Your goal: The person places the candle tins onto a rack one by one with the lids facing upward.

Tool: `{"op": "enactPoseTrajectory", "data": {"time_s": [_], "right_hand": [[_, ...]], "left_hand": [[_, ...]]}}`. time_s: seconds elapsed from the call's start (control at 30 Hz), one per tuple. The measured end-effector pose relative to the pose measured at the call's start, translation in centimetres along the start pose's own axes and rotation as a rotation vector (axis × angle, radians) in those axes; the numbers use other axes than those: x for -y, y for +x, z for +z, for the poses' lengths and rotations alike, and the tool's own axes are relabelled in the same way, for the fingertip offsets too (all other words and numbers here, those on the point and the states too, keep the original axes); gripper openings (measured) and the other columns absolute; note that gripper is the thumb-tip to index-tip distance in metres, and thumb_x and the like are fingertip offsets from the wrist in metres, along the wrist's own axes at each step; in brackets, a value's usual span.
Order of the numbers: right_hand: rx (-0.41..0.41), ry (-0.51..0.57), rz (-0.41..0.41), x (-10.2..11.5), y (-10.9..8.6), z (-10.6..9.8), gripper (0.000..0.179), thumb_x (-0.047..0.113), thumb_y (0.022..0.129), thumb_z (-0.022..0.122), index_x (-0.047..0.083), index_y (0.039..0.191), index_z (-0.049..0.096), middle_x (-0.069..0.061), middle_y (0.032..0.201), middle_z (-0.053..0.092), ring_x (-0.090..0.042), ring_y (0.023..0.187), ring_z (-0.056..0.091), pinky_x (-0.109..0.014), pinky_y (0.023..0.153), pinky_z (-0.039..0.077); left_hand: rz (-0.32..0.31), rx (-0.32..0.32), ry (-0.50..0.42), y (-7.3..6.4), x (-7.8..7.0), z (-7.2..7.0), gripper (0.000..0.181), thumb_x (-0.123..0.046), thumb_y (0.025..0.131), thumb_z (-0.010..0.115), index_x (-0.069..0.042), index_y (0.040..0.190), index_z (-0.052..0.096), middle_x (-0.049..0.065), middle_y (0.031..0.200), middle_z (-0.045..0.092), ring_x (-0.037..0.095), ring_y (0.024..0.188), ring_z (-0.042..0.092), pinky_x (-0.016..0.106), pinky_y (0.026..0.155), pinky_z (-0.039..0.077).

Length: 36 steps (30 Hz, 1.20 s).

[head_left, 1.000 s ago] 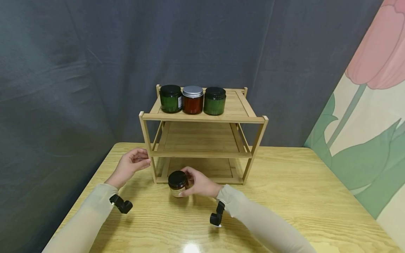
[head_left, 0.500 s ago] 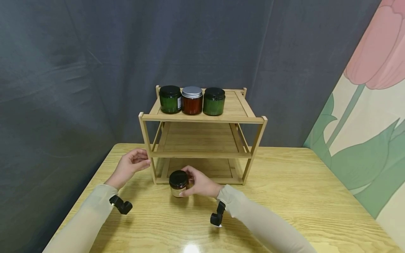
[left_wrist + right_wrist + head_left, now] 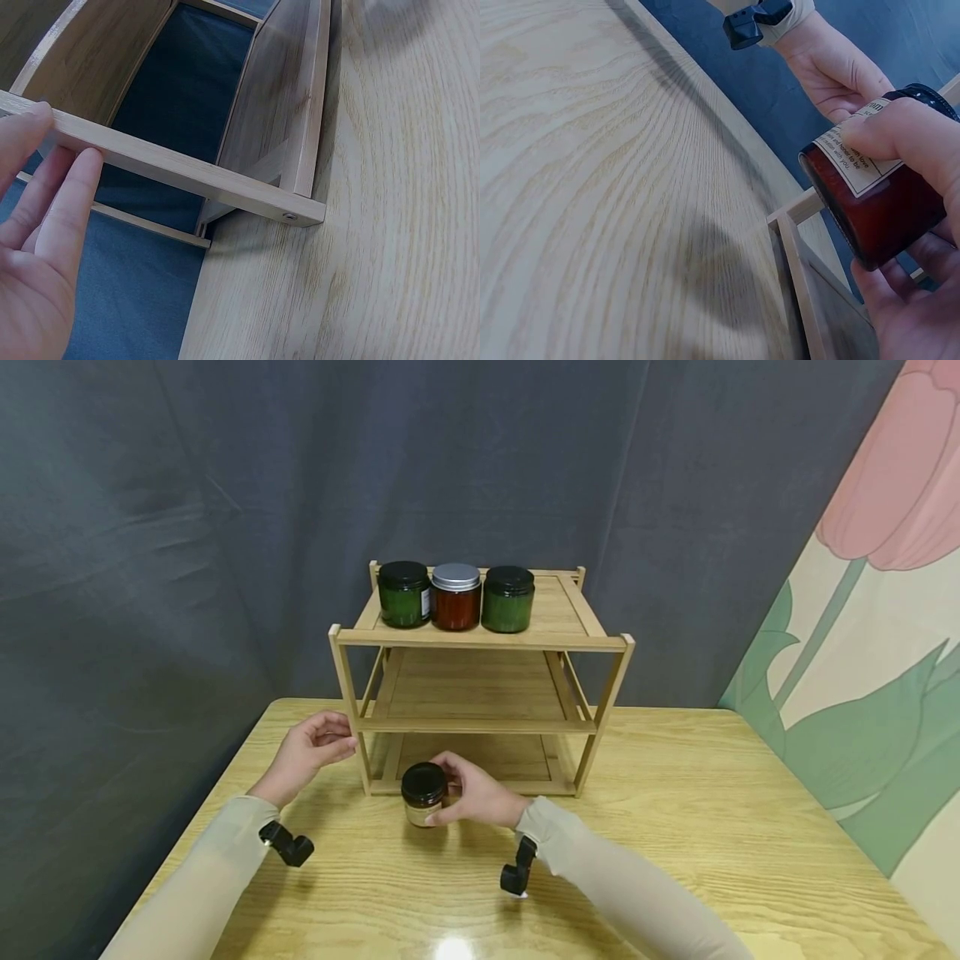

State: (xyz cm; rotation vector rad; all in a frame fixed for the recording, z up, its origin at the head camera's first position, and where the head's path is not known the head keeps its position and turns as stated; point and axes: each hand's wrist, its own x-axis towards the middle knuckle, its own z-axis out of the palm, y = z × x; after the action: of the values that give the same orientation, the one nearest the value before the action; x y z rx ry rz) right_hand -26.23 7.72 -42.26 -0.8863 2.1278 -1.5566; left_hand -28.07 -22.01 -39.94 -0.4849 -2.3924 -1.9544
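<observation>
My right hand [image 3: 476, 795] grips a small amber glass jar [image 3: 424, 787] with a black lid and a pale printed label, just in front of the rack's lowest level. In the right wrist view the jar [image 3: 889, 217] is held above the table, its shadow below, with the thumb across the label. At the left, my left hand [image 3: 307, 756] pinches the front left post of a three-level wooden rack [image 3: 480, 726]. The left wrist view has the thumb on one side of this post [image 3: 187, 169] and fingertips on the other.
On the rack's top level stand a green jar [image 3: 405, 602] with a black lid, an amber jar [image 3: 457, 606] with a silver lid, and another green jar [image 3: 509, 606]. The rack is on a wooden table [image 3: 675, 827], before a dark curtain [image 3: 487, 460].
The amber jar in my right hand has shifted very slightly to the right. My left hand stays on the rack's post.
</observation>
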Motion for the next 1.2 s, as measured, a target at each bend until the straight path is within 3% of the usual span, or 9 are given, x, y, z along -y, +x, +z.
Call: {"op": "enactPoseTrajectory", "data": {"time_s": [0.53, 1.0, 1.2], "right_hand": [[-0.055, -0.081, -0.048, 3.0, -0.7, -1.7, 0.062, 0.009, 0.076, 0.082, 0.011, 0.128, 0.049, -0.006, 0.121, 0.059, -0.016, 0.108, 0.057, -0.030, 0.093, 0.051], [-0.142, -0.105, -0.044, 6.9, -2.3, -3.8, 0.063, 0.008, 0.074, 0.083, 0.013, 0.128, 0.050, -0.007, 0.121, 0.058, -0.019, 0.108, 0.057, -0.034, 0.094, 0.050], [-0.186, -0.080, -0.080, 8.6, -3.4, -4.8, 0.063, 0.004, 0.073, 0.082, 0.010, 0.127, 0.050, -0.008, 0.120, 0.059, -0.021, 0.106, 0.058, -0.034, 0.093, 0.051]], "left_hand": [[-0.002, 0.000, -0.007, 0.0, 0.2, -0.1, 0.040, -0.017, 0.090, 0.070, 0.001, 0.122, 0.052, -0.001, 0.105, 0.063, 0.007, 0.093, 0.066, 0.024, 0.084, 0.058], [0.009, -0.003, -0.004, -0.1, 0.1, -0.1, 0.039, -0.016, 0.090, 0.069, 0.001, 0.122, 0.052, -0.002, 0.104, 0.063, 0.007, 0.093, 0.066, 0.024, 0.083, 0.058], [0.006, -0.005, -0.004, -0.1, 0.1, 0.0, 0.038, -0.014, 0.090, 0.069, 0.000, 0.121, 0.053, -0.002, 0.104, 0.063, 0.007, 0.093, 0.067, 0.023, 0.083, 0.058]]}}
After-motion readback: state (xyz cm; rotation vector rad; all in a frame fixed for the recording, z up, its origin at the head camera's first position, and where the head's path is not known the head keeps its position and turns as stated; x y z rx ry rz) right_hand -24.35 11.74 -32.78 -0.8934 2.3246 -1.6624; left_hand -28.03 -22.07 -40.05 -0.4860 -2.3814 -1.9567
